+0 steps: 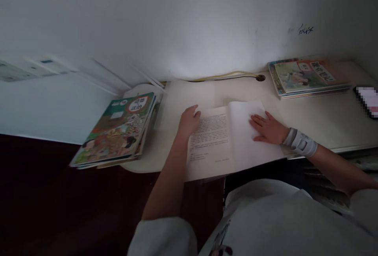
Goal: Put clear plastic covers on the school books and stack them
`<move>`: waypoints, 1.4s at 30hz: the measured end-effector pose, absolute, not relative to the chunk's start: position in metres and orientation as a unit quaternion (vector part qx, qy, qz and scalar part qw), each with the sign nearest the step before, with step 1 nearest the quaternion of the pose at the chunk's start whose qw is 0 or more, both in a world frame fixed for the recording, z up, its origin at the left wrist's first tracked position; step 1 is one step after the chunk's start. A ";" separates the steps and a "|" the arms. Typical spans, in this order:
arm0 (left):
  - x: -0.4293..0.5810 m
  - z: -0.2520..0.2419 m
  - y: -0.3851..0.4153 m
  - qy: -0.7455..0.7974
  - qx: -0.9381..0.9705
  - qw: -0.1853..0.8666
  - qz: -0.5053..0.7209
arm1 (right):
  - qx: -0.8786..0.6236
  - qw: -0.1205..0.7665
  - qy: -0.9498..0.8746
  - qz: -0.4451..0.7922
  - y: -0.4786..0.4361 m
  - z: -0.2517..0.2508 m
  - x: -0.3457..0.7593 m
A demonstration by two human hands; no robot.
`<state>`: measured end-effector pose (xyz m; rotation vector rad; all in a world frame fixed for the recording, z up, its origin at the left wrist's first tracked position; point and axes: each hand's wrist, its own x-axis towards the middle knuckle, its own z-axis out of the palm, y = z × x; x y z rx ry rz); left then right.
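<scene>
An open book (211, 142) lies at the front edge of the white desk, its left page printed with text and its right page blank white. My left hand (189, 122) is at the outer edge of the left page, fingers curled and closed on that edge. Flat on the blank page rests my right hand (267, 129), open with its fingers stretched out. A grey band (301, 142) wraps my right wrist. Beneath and behind the book, a pale translucent sheet (186, 94) lies on the desk.
A stack of books with a green illustrated cover (118, 130) overhangs the desk's left end. Another stack of books (307, 77) stands at the back right, near a phone (367, 100). Yellow and black cables (230, 75) run along the wall to a round hole (260, 78).
</scene>
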<state>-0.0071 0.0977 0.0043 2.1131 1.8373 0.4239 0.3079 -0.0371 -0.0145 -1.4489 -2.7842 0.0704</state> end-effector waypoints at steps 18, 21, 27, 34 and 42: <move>-0.029 0.030 -0.034 0.558 0.793 0.083 0.231 | -0.455 0.007 -0.891 0.006 -0.024 -0.020 0.320; -0.054 0.018 -0.083 0.684 0.675 0.092 0.261 | -0.454 0.010 -0.891 0.007 -0.015 -0.023 0.323; -0.052 -0.009 -0.139 0.717 0.448 0.463 0.266 | -0.440 0.017 -0.898 0.010 -0.012 -0.021 0.321; -0.033 -0.035 -0.124 0.619 0.244 0.628 0.403 | -0.429 0.033 -0.902 0.016 -0.021 -0.018 0.296; -0.050 -0.036 -0.116 0.659 0.190 0.545 0.482 | -0.435 0.011 -0.900 0.013 -0.021 -0.022 0.308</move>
